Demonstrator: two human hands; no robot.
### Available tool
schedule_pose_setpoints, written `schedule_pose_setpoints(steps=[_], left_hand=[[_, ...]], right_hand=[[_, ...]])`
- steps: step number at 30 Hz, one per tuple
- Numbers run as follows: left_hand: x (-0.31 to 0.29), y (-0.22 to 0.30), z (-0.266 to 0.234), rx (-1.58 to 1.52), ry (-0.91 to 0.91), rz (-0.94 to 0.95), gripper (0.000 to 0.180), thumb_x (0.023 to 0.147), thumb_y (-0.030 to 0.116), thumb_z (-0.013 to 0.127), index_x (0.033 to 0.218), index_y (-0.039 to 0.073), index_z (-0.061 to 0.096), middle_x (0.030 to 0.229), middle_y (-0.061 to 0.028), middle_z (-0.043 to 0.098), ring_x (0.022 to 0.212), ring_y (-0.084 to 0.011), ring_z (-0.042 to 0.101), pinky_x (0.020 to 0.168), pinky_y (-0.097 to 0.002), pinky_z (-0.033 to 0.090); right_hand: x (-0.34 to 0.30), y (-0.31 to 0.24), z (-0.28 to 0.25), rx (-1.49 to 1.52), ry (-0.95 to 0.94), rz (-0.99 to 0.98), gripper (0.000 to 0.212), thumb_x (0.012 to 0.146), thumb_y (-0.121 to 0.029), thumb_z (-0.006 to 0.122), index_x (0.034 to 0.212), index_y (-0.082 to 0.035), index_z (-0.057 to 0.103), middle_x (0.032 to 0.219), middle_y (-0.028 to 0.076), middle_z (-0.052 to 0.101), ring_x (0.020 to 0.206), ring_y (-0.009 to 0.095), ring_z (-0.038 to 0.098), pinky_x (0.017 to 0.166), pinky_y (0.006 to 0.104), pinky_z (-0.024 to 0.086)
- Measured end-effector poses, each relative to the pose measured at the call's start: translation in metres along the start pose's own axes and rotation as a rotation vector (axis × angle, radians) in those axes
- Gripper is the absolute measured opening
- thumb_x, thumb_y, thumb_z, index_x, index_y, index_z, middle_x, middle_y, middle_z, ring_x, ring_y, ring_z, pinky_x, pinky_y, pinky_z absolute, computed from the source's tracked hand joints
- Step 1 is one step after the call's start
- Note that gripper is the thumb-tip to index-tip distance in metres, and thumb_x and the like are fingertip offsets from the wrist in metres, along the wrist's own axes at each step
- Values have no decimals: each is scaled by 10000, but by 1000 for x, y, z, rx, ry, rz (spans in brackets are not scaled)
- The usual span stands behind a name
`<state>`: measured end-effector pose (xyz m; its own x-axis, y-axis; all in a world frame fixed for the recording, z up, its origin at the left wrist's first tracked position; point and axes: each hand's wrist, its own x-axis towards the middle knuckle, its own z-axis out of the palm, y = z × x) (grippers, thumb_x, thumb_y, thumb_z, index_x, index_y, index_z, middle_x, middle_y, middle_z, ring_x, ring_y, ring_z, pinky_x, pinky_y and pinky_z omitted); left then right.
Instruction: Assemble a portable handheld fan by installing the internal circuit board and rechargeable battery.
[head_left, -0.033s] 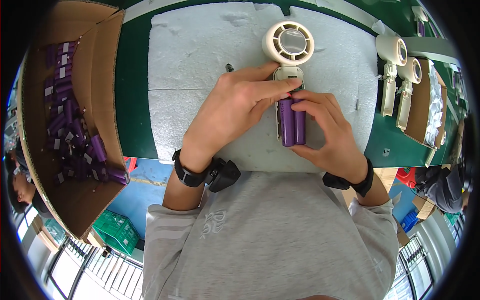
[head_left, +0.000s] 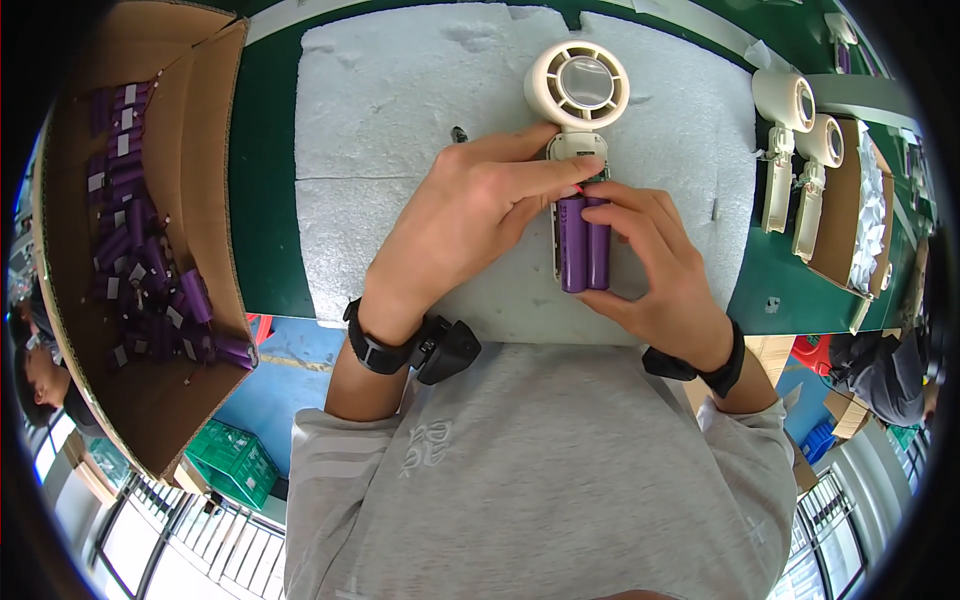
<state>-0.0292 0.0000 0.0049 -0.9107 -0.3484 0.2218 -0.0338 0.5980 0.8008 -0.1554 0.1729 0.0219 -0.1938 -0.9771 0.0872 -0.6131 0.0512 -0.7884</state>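
Right of centre, two purple cylindrical batteries (head_left: 573,245) lie along a cream plastic round-headed fan (head_left: 578,118), long axes running up the frame. The nearer right hand (head_left: 668,275) grips them from the right; the left hand (head_left: 450,225) meets their upper ends, its fingers' hold unclear.
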Motion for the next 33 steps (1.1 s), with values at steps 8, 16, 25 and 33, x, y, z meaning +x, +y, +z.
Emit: schedule_pose_setpoints(steps=[8, 16, 25, 33], left_hand=[[-2, 0, -2, -49, -35, -26, 371, 756, 5, 736, 1111, 112, 717, 1166, -175, 659, 884, -298, 703, 711, -328, 568], [1, 1, -5, -127, -54, -70, 515, 611, 58, 843, 1107, 106, 716, 1183, -179, 654, 938, -316, 695, 781, -326, 567], [4, 1, -7, -223, -70, -132, 577, 559, 14, 848, 1113, 99, 710, 1125, -165, 676, 909, -309, 695, 791, -325, 566], [-5, 9, -9, -141, 20, -69, 642, 614, 11, 836, 1220, 124, 653, 1223, -163, 625, 1077, -327, 625, 882, -349, 532]], right_hand=[[-8, -3, 12, -126, 93, -8, 591, 565, 56, 824, 1101, -36, 592, 1296, 149, 510, 1056, 267, 576, 769, 333, 569], [14, -8, 4, -34, 57, 140, 660, 560, 45, 830, 1128, -81, 518, 1243, 144, 494, 1059, 294, 565, 797, 349, 549], [15, 5, -2, -96, -6, -48, 705, 543, -17, 869, 1186, -49, 582, 1224, 143, 480, 1046, 310, 560, 842, 366, 538], [13, -1, 3, -167, 16, -27, 717, 576, -37, 862, 1240, -24, 591, 1255, 149, 493, 1016, 296, 601, 800, 374, 560]])
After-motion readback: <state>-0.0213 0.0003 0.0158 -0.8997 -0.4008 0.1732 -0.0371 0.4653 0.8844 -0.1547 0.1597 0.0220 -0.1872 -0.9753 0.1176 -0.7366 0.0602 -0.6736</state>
